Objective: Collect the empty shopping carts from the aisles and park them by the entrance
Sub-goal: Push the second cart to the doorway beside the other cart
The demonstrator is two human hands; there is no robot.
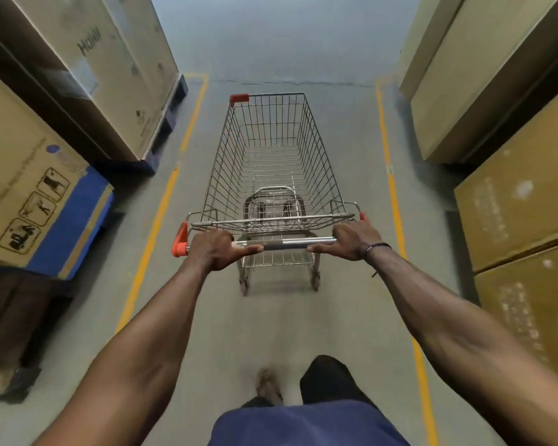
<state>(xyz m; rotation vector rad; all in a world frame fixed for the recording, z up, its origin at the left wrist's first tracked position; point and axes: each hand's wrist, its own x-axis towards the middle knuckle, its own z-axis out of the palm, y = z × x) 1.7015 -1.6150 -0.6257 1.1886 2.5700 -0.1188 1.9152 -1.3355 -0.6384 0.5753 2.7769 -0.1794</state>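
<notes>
From where I stand, the nearest thing is the person's own body: a blue garment at the waist, a dark trouser leg and a shoe caught mid-stride on the floor; both bare forearms reach forward to the cart. The left hand (214,249) is wrapped round the handle bar (290,243) near its orange end cap (180,240); the right hand (355,240) grips the same bar toward the other end, a dark wristband (378,246) just behind it; both hands are clamped on the bar, fingers curled over the top.

The shopping cart (271,162) stands directly ahead in the middle of the aisle, its wire basket empty, the child seat flap folded inside the near end, rear wheels showing beneath.

The step in hand looks like wheeling this cart out toward the entrance; to do it well I would keep the push even through both hands so the nose does not veer, hold the cart between the two yellow floor lines (161,217), and slow before the aisle opens out, since the stacks hide any cross traffic.

The floor (277,326) is smooth grey concrete with a crack running across beyond the cart; tall cardboard boxes (516,217) wall in both sides, some on the left on blue pallets (174,101); beyond the stacks the floor opens out.
</notes>
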